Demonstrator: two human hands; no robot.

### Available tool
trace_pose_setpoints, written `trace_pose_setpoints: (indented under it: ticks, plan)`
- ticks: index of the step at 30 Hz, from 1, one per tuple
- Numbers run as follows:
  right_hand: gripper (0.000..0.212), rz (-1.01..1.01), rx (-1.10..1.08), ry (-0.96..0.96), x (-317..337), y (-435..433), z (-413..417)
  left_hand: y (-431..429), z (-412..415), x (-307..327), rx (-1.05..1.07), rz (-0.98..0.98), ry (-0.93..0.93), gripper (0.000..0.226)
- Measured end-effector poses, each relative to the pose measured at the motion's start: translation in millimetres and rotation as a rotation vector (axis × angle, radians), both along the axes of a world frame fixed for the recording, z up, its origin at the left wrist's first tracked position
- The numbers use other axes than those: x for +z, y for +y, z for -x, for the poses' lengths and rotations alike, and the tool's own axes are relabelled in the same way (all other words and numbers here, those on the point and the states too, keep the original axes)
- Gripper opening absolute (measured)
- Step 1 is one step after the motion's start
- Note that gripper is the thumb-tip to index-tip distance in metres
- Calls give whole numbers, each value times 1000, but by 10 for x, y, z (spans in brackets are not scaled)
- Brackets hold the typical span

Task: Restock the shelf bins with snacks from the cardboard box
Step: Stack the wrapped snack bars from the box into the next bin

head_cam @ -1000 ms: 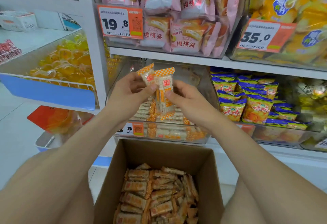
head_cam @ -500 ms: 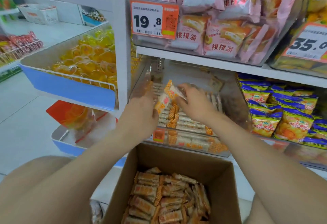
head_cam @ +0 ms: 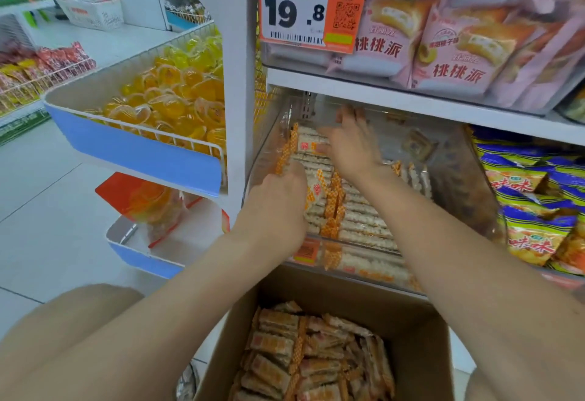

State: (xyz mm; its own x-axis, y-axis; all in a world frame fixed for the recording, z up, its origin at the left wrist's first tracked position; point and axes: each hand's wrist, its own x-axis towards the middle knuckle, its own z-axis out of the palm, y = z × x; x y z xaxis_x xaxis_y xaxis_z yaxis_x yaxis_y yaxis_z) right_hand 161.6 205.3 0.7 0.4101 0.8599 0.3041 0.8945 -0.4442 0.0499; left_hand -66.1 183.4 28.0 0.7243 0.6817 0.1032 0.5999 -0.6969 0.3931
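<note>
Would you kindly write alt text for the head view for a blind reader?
Two hands reach into a clear shelf bin: the left hand grips a snack packet, the right hand spreads over stacked packets. A cardboard box sits below.

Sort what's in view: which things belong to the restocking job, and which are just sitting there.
Job: cardboard box, orange-checked snack packs, clear shelf bin, left hand, right hand.
Bystanders: pink cake packs, yellow jelly cups, blue-and-yellow chip bags, price tag.
</note>
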Motion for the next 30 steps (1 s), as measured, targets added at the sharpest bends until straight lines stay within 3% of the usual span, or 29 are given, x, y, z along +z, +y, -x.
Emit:
trace_pose_setpoints:
  ticks: [2, 4, 7, 10, 13, 16, 19, 22, 25, 28, 30]
  plan:
    - [47, -14, -71, 4, -9, -4, -2, -16, -9, -1, 5, -6, -19, 39]
    - [48, -49, -87, 123, -31, 6, -23, -26, -8, 4, 15, -5, -44, 36]
    - [43, -102, -7, 261, -35, -40, -69, -17, -5, 20, 23, 22, -114, 31]
    - [33, -116, 100, 259, -47, -174, -141, 18, -1, 1, 25, 79, -182, 29]
    - [24, -274, 96, 311, -24, -384, -110, 58, -11, -8, 52, 206, -268, 27]
    - [32, -403, 1, 727, 154, -657, 241, 9, -45, 16, 126, 452, -407, 30]
    - [39, -291, -37, 1282, 311, -985, 595, -85, -97, -6, 209, 711, -592, 35]
    - [23, -194, 75, 1379, 336, -1174, 700, -105, -118, -52, 168, 654, -665, 30]
    - [17, -282, 44, 1252, 320, -1122, 602, -116, -87, -94, 69, 239, -412, 27]
    - [40, -138, 18, 689, 206, -1011, 352, -115, -63, -156, -104, -90, -130, 35]
    - [45, 2, -1, 500, 82, -934, 157, -96, -48, -179, -186, -153, 30, 40]
